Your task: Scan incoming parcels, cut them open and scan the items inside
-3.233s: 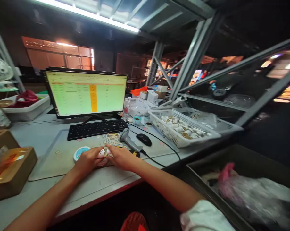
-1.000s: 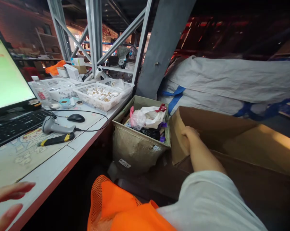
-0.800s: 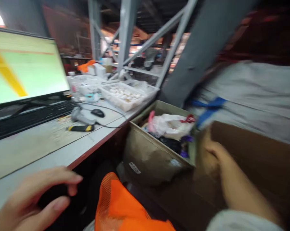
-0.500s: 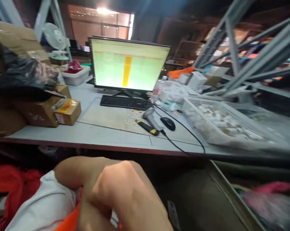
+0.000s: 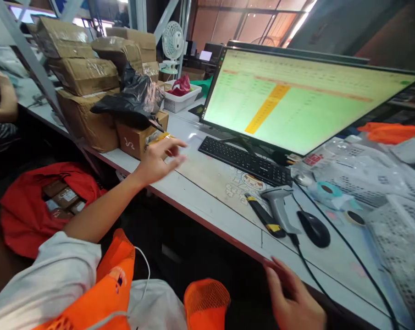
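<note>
Pale and cluttered, the desk [image 5: 193, 199] runs across a dim workroom. Thumb and fingers of the left hand [image 5: 155, 162] stand apart with nothing between them; the hand hovers at the front of the desk. Just behind it, mostly hidden, shows the yellow tape of a small box [image 5: 163, 136]; whether skin touches cardboard I cannot tell. Low by the desk's front edge, the right hand [image 5: 295, 298] is blurred, its thumb and fingers also parted and holding nothing.

Near the right hand lie the scanner's cord [image 5: 298, 250], the scanner [image 5: 279, 208] and, alongside, a black and yellow knife [image 5: 264, 214]. Farther out come the mouse [image 5: 313, 228], the keyboard [image 5: 243, 160] and the monitor [image 5: 290, 105]. Past the left hand, a black bag [image 5: 131, 98] drapes over a larger box [image 5: 129, 140] beside stacked boxes [image 5: 78, 75]; a red sack [image 5: 19, 211] of parcels sits below.

A quick sweep of the right hand could snag the cord and pull the scanner off the desk, perhaps knocking the knife too. On the left, a careless grab could catch the loose bag and drag it down, or push the small box askew.
</note>
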Available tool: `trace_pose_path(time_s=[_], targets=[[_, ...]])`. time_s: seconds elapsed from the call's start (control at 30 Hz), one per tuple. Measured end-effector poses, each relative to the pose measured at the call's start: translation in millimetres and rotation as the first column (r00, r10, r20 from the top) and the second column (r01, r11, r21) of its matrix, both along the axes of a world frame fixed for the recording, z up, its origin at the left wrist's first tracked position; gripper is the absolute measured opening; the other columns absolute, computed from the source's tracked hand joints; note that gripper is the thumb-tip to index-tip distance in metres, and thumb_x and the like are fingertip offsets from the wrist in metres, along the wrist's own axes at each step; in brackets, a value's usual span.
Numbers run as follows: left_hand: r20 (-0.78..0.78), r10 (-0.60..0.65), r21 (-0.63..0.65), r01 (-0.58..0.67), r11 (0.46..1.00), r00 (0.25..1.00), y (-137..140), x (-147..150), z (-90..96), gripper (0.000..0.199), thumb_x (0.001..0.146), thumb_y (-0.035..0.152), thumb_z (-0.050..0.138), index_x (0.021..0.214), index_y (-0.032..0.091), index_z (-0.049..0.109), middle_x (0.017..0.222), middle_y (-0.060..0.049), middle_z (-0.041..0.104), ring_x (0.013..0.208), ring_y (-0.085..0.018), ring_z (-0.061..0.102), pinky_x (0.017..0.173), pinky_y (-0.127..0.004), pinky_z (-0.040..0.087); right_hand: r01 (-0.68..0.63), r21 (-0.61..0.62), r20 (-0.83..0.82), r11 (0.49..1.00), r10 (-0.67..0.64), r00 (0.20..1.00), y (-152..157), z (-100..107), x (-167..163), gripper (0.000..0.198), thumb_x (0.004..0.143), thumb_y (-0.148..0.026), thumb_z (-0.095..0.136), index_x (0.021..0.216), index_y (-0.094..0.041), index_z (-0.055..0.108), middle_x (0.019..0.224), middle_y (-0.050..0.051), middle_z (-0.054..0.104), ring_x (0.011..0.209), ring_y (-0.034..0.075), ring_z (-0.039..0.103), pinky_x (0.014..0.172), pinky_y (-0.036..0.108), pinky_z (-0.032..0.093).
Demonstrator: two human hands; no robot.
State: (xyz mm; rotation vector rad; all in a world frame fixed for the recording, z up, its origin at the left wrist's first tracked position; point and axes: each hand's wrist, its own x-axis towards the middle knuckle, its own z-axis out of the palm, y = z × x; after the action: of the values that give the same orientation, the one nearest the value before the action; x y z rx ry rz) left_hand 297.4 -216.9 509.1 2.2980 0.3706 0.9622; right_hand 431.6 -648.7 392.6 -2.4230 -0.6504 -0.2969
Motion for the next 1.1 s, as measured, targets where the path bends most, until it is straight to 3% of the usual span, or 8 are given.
trace_pose_path(time_s=[0.1,0.27,0.37,0.6,0.73,0.87,0.97,1.1], targets=[[-0.063,0.357,0.091,-0.351,0.932,0.932,56,28,-39.5,0.061,0.084,0.044,0.077,0.133,0.013,0.059,0.134,-0.02,0.059,0.127,-0.037,0.054,0.111,-0.053,0.043,0.03,0.044,0.027,0.999,-0.032,0.999,36,8,31,0.044,0.093,-0.058,0.049,0.119,-0.029,0.07,0.11,0.01,0.077,0.1,0.033,0.074,0.091,0.047,0.059],[-0.091,0.44,0.115,-0.429,0.896,0.894,81,55,-100.3,0.092,0.073,0.037,0.09,0.149,0.013,0.044,0.165,-0.026,0.023,0.147,-0.05,0.027,0.119,-0.061,0.029,0.268,-0.18,0.143,0.947,-0.244,0.959,74,26,118,0.058,0.095,-0.048,0.047,0.141,-0.015,0.06,0.139,0.024,0.062,0.131,0.037,0.059,0.11,0.046,0.046],[-0.015,0.485,-0.034,-0.485,0.874,0.874,73,63,-103.1,0.077,0.076,0.031,0.086,0.142,0.011,0.051,0.157,-0.028,0.032,0.139,-0.048,0.038,0.116,-0.059,0.032,0.282,-0.426,-0.041,0.86,-0.329,0.943,82,33,139,0.067,0.096,-0.046,0.051,0.148,-0.004,0.05,0.139,0.029,0.061,0.13,0.041,0.059,0.106,0.049,0.047],[0.189,0.059,-0.389,0.02,0.921,0.98,29,75,-91.3,0.047,0.088,0.043,0.069,0.124,0.014,0.058,0.116,-0.015,0.066,0.108,-0.028,0.063,0.097,-0.042,0.053,0.223,-0.5,-0.128,0.837,-0.326,0.937,101,42,149,0.055,0.098,-0.038,0.052,0.141,-0.004,0.053,0.134,0.028,0.064,0.127,0.037,0.062,0.1,0.042,0.048],[0.183,-0.199,-0.035,0.209,0.977,0.963,-19,76,-98.4,0.059,0.083,0.041,0.077,0.134,0.02,0.058,0.143,-0.016,0.054,0.131,-0.031,0.056,0.11,-0.044,0.048,0.222,-0.447,-0.17,0.866,-0.326,0.93,108,44,160,0.053,0.093,-0.028,0.06,0.14,-0.004,0.054,0.137,0.028,0.062,0.128,0.033,0.062,0.097,0.036,0.049],[-0.124,-0.441,0.415,0.45,0.791,0.889,-51,63,-116.2,0.063,0.084,0.041,0.079,0.141,0.027,0.058,0.152,-0.014,0.052,0.148,-0.037,0.04,0.125,-0.056,0.025,0.216,-0.42,-0.175,0.881,-0.312,0.934,111,57,170,0.045,0.092,-0.026,0.06,0.133,-0.006,0.06,0.129,0.027,0.066,0.122,0.032,0.064,0.092,0.034,0.05],[-0.222,-0.466,0.449,0.514,0.731,0.856,-59,54,-131.6,0.095,0.074,0.061,0.085,0.154,0.029,0.044,0.153,-0.015,0.052,0.154,-0.042,0.027,0.127,-0.065,0.011,0.152,-0.392,-0.21,0.907,-0.249,0.946,106,87,175,0.034,0.094,-0.032,0.06,0.117,-0.009,0.066,0.109,0.02,0.072,0.096,0.027,0.071,0.077,0.031,0.052],[-0.029,-0.381,0.314,0.37,0.874,0.924,-71,51,-142.4,0.122,0.07,0.066,0.086,0.163,0.029,0.016,0.168,-0.019,0.024,0.159,-0.041,0.014,0.127,-0.063,0.02,-0.203,-0.262,-0.403,0.943,0.085,0.911,94,149,162,0.031,0.093,-0.046,0.064,0.094,-0.016,0.063,0.071,0.005,0.065,0.055,0.014,0.058,0.051,0.025,0.042]])
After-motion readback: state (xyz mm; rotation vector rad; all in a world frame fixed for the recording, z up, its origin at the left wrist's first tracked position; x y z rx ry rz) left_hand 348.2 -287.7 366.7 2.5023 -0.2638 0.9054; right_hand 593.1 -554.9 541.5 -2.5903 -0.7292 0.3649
